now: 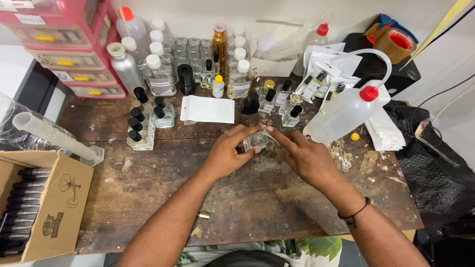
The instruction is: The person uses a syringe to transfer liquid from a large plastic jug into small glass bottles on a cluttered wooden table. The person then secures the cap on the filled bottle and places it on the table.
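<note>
You are holding a small clear glass bottle over the middle of the worn wooden table, both hands meeting on it. Your left hand is curling around the bottle's left side, fingers and thumb pinching it. Your right hand is closing in from the right, fingertips pressing on the bottle's top corner. Just behind your hands, a white rectangular pouch is lying flat. A large squeeze wash bottle with a red cap is leaning near your right hand. A small gold cap is resting by your left forearm.
</note>
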